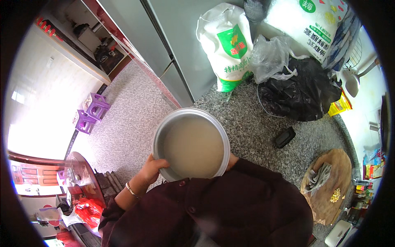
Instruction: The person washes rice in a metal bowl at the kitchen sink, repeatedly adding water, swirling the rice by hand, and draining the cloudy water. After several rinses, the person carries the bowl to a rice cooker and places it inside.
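A round metal pot [155, 145] is held close in front of my dark maroon top. Cloudy, beige liquid [194, 145] covers its bottom; whatever lies under the surface cannot be seen. My left hand [153, 169] grips the near left side, thumb over the rim and the other fingers hidden behind the wall. On the opposite side, my right hand [232, 161] supports the pot, mostly hidden by it and by my sleeve. A bracelet [132, 190] circles my left wrist.
Right of the pot, a speckled stone counter [247, 132] bears a white flour sack [226, 46], a black plastic bag [304, 89], a small black object [285, 137] and a wooden chopping board [330, 185] with chopped yellow pieces [335, 195]. A refrigerator [185, 40] stands ahead; purple stools [97, 106] stand left.
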Tool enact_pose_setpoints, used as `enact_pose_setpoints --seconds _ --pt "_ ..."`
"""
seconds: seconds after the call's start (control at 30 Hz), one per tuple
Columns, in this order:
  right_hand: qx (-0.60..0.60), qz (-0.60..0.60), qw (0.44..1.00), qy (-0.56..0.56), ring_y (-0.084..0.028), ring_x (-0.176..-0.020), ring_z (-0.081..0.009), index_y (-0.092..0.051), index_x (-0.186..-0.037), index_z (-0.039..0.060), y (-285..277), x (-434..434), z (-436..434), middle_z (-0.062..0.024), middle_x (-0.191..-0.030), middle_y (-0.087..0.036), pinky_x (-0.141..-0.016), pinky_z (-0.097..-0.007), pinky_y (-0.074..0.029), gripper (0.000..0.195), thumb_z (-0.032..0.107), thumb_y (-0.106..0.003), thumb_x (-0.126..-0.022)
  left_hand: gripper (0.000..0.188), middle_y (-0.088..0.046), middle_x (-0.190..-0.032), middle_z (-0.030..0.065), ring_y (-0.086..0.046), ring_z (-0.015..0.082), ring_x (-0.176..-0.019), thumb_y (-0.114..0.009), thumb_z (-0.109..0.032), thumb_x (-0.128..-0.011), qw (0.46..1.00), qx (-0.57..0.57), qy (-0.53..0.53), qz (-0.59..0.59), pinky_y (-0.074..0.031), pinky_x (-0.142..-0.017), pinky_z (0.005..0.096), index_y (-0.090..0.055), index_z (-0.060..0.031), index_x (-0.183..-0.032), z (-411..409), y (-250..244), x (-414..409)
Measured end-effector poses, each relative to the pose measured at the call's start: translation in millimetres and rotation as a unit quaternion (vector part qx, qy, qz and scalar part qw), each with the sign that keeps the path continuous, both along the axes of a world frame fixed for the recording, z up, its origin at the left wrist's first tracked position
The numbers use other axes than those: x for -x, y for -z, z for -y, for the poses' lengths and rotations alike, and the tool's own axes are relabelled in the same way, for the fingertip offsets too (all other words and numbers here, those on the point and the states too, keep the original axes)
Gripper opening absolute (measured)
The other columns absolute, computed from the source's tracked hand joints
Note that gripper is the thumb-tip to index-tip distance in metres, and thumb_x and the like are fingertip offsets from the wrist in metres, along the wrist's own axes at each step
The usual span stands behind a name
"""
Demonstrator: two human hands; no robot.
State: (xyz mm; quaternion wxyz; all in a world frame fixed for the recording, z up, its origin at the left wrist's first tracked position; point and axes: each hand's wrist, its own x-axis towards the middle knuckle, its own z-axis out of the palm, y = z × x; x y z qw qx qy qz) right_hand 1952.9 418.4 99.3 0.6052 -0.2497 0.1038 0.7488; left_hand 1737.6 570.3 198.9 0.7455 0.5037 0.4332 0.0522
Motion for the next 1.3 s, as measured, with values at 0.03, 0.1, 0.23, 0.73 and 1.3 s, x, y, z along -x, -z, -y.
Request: enact_pose_setpoints --seconds 0.03,0.1,0.23,0.73,1.3 --pt "-0.002 0.015 1.0 0.008 -0.055 -0.111 -0.0196 -0.043 -0.133 0.0035 -7 -3 9 -0.0107 -0.127 -0.053 -0.097 -0.0353 -0.043 0.045 0.032 -0.04 -0.098 0.045 -0.062 -0.103 0.0112 -0.06 0.021 -0.094 -0.055 0.001 -0.07 1.0 0.0 -0.001 0.007 -0.048 -0.083 0.0336 -0.053 0.0055 -0.115 0 -2 0" --pt "-0.072 0.016 0.995 0.068 -0.055 -0.112 -0.02 -0.041 -0.135 0.0042 -23 -10 20 -0.0107 -0.128 -0.053 -0.098 -0.0357 -0.043 0.045 0.031 -0.04 -0.098 0.044 -0.063 -0.102 0.0115 -0.06 0.0213 -0.093 -0.055 0.002 -0.07 1.0 -0.002 -0.003 0.02 -0.048 -0.084 0.034 -0.054 0.0059 -0.113 1 -5 1" --pt "-0.168 0.319 0.921 0.149 -0.056 -0.111 -0.0201 -0.04 -0.136 0.004 -39 -32 3 -0.0118 -0.128 -0.053 -0.096 -0.0355 -0.045 0.045 0.029 -0.04 -0.098 0.044 -0.062 -0.102 0.0121 -0.06 0.0218 -0.094 -0.055 0.001 -0.07 1.0 0.016 0.009 0.019 -0.048 -0.084 0.0343 -0.054 0.0058 -0.114 1 7 1" --pt "-0.166 -0.053 0.981 -0.081 -0.057 -0.109 -0.0194 -0.039 -0.136 0.0027 21 -21 -57 -0.0122 -0.126 -0.053 -0.096 -0.0328 -0.045 0.045 0.027 -0.042 -0.098 0.066 -0.054 -0.118 0.0127 -0.051 0.0226 -0.107 -0.059 -0.008 -0.072 0.987 -0.084 0.134 -0.03 -0.043 -0.092 0.0352 -0.037 0.0041 -0.133 -1 26 -9" --pt "-0.13 0.115 0.979 0.104 -0.057 -0.108 -0.0196 -0.044 -0.131 0.0022 16 -17 28 -0.0118 -0.124 -0.055 -0.093 -0.0345 -0.048 0.044 0.031 -0.041 -0.098 0.051 -0.061 -0.104 0.0133 -0.06 0.0231 -0.091 -0.058 0.0 -0.071 1.0 -0.013 -0.01 0.008 -0.05 -0.08 0.037 -0.048 0.0043 -0.121 18 10 -4"
